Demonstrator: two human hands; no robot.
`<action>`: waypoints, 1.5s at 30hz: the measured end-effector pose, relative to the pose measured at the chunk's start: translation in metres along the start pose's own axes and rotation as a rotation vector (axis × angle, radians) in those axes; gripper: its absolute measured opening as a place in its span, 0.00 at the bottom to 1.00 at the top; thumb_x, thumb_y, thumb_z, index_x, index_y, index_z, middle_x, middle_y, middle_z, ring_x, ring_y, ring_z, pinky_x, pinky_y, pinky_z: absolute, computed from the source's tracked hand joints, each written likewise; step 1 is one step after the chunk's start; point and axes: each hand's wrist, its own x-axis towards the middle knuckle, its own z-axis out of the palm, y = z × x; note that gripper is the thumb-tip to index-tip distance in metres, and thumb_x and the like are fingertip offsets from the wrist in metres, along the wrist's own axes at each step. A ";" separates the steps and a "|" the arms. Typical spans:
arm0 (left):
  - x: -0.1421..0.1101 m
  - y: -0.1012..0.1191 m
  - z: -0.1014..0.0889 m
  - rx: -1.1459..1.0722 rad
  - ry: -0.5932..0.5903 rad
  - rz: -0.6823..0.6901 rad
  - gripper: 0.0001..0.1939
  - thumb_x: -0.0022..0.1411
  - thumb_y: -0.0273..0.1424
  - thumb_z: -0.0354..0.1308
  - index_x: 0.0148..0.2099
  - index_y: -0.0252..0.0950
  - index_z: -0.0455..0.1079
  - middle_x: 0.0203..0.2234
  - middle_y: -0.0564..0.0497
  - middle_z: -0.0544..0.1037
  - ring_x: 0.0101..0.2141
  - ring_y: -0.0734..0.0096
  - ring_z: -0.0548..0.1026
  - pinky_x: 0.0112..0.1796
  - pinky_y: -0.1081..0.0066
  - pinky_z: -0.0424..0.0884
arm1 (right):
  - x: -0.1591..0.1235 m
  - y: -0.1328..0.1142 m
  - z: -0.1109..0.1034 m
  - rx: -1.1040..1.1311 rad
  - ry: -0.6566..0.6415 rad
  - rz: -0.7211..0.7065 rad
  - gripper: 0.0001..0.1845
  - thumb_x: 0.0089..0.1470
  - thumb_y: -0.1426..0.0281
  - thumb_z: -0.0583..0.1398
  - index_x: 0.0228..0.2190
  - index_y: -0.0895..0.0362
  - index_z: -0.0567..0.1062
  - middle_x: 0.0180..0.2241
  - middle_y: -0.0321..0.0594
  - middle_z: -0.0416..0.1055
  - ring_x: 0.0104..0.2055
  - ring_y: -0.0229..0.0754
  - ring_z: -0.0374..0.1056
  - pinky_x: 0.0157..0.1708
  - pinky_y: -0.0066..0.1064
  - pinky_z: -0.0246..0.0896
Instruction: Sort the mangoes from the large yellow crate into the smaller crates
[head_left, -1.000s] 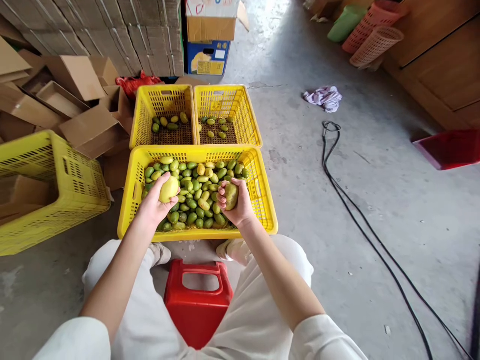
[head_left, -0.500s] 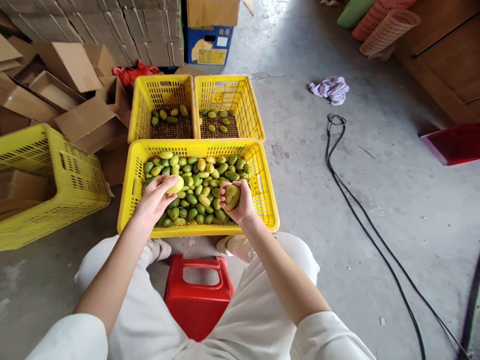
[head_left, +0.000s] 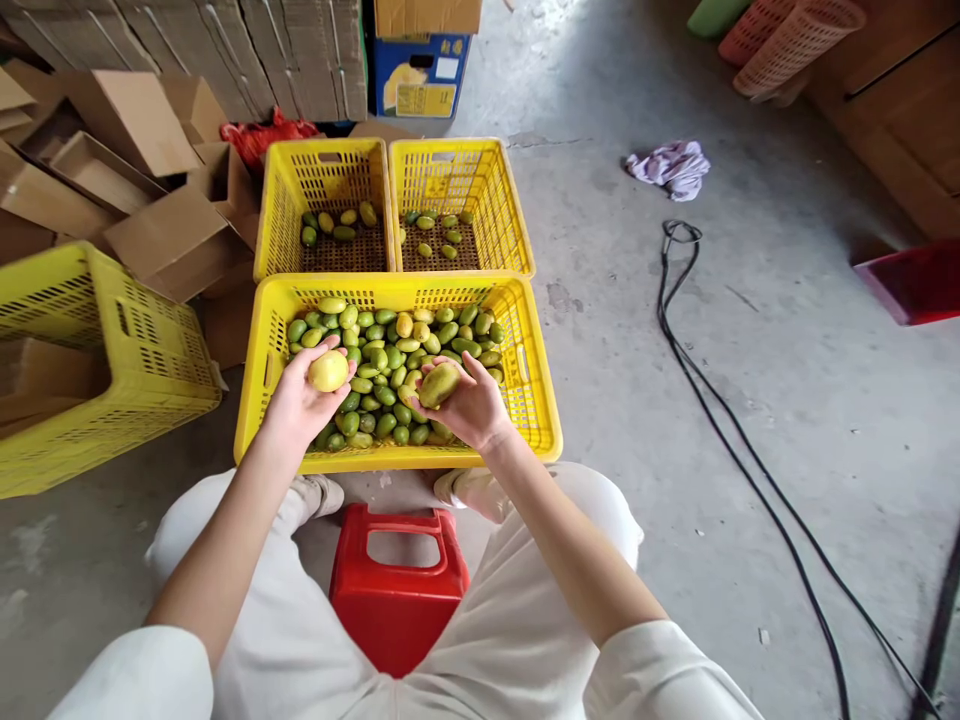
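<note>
My left hand [head_left: 309, 392] cradles a smooth yellow oval fruit [head_left: 328, 371], palm turned up and fingers curled around it. In my right hand [head_left: 471, 405] lies a longer greenish-yellow fruit [head_left: 439, 385] with darker blotches, the thumb raised beside it. Whether these are small mangoes or lemons I cannot tell. Both hands hover over a wide yellow plastic crate [head_left: 547, 410], which is filled with many green and yellow oval fruits [head_left: 382, 375].
Behind stand two deeper yellow crates, left [head_left: 274, 200] and right [head_left: 510, 215], each with several fruits. Another yellow crate [head_left: 161, 340] and open cardboard boxes [head_left: 172, 240] are at left. A red stool [head_left: 397, 620] sits between my legs; a black cable [head_left: 720, 430] and cloth [head_left: 671, 168] lie right.
Both hands have turned palm up, showing more of each fruit. My left hand has moved slightly left and down; my right hand has shifted left and its fingers have loosened.
</note>
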 end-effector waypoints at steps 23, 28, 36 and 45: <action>-0.006 -0.004 0.011 0.128 -0.061 -0.150 0.03 0.67 0.26 0.68 0.42 0.33 0.77 0.31 0.49 0.79 0.29 0.72 0.79 0.26 0.79 0.72 | 0.004 0.006 0.010 0.039 0.275 0.014 0.14 0.50 0.78 0.69 0.35 0.51 0.74 0.32 0.38 0.79 0.38 0.43 0.82 0.41 0.31 0.88; -0.006 -0.006 0.010 0.202 -0.082 -0.095 0.05 0.63 0.23 0.72 0.41 0.32 0.79 0.30 0.52 0.79 0.27 0.77 0.77 0.23 0.82 0.67 | -0.001 0.006 0.009 -0.085 0.212 0.086 0.08 0.58 0.74 0.69 0.39 0.52 0.77 0.36 0.40 0.85 0.40 0.45 0.84 0.36 0.32 0.85; -0.003 -0.008 0.004 0.239 -0.140 0.005 0.05 0.60 0.28 0.68 0.40 0.33 0.81 0.29 0.49 0.80 0.27 0.73 0.78 0.28 0.78 0.74 | -0.005 0.007 0.016 -0.172 0.012 0.051 0.16 0.59 0.60 0.76 0.42 0.54 0.81 0.36 0.42 0.84 0.36 0.41 0.81 0.37 0.26 0.82; 0.000 -0.003 0.005 0.225 -0.128 -0.018 0.07 0.58 0.30 0.69 0.38 0.35 0.76 0.27 0.52 0.77 0.24 0.77 0.73 0.26 0.79 0.70 | -0.015 0.012 0.028 -0.319 -0.247 -0.069 0.19 0.64 0.53 0.65 0.50 0.51 0.79 0.40 0.37 0.85 0.26 0.41 0.72 0.21 0.29 0.64</action>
